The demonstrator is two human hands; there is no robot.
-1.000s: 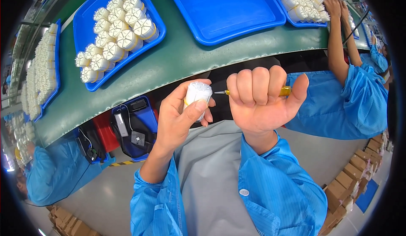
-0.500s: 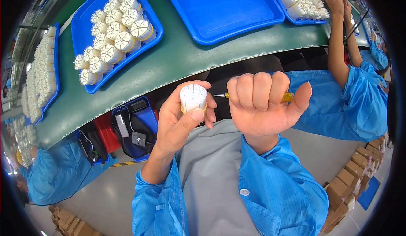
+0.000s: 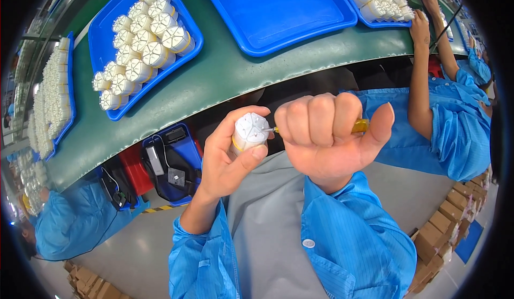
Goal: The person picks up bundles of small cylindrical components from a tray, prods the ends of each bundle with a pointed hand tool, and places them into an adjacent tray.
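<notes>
My left hand (image 3: 230, 157) grips a small white cylinder part (image 3: 249, 132) with a segmented top and a yellow band. My right hand (image 3: 326, 133) is clenched around a screwdriver with a yellow handle (image 3: 360, 126). The metal tip of the screwdriver touches the part's side near its top. Both hands are held up over my lap, below the edge of the green bench (image 3: 214, 79).
A blue tray (image 3: 188, 50) on the bench holds several white cylinder parts. A second blue tray (image 3: 300, 36) lies in the middle, others at far left and top right. Co-workers in blue coats sit at right (image 3: 428, 95) and lower left (image 3: 75, 218). Cardboard boxes (image 3: 450, 218) stand on the floor.
My left hand has turned the white part so that its segmented top faces up, and the screwdriver tip has come against it. Both hands have shifted slightly.
</notes>
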